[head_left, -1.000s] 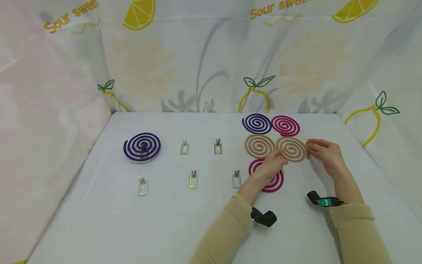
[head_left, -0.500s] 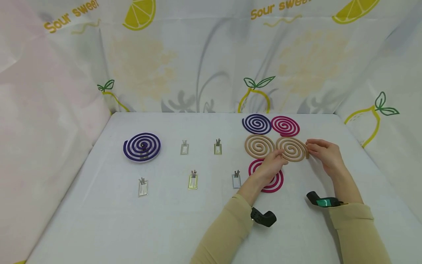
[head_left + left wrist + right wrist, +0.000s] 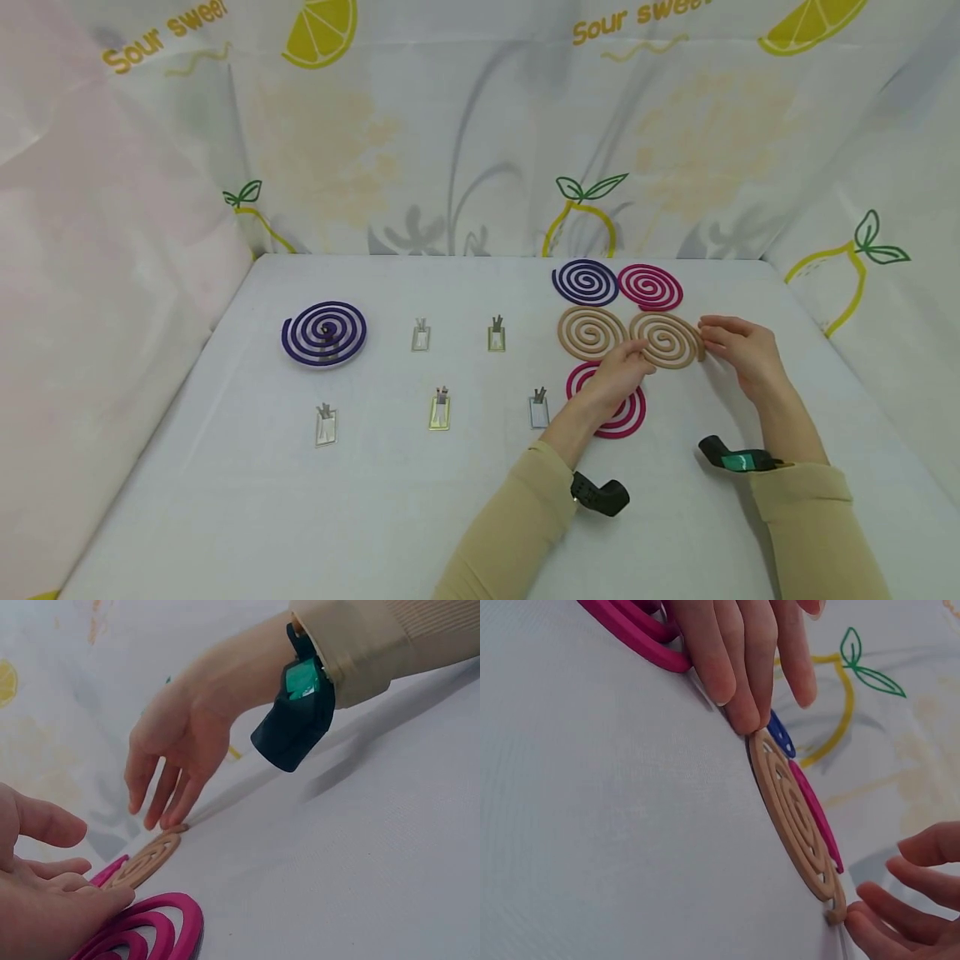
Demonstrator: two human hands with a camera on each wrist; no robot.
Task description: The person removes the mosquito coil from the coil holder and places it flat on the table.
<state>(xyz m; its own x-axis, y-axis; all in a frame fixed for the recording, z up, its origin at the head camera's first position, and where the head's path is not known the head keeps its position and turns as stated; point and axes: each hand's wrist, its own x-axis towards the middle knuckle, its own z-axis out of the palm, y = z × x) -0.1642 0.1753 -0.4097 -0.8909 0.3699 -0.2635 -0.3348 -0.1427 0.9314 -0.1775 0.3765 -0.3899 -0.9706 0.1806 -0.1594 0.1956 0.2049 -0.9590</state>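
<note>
A tan mosquito coil (image 3: 664, 337) lies flat on the white table between my two hands. The fingertips of my left hand (image 3: 617, 373) touch its left edge, fingers mostly straight in the right wrist view. At its right edge, by the coil's outer end, my right hand (image 3: 744, 350) rests its fingertips with relaxed fingers. Under my left hand and wrist a magenta coil (image 3: 632, 421) is partly hidden. A second tan coil (image 3: 589, 333) lies directly left of the first. Behind them are a purple coil (image 3: 585, 282) and a magenta coil (image 3: 650, 287).
On the left, another purple coil (image 3: 324, 333) sits on a small metal stand, mostly covered by it. Several small metal coil stands, including a gold one (image 3: 439, 410) and a silver one (image 3: 326, 427), lie across the table's middle. A lemon-print cloth (image 3: 480, 125) hangs behind.
</note>
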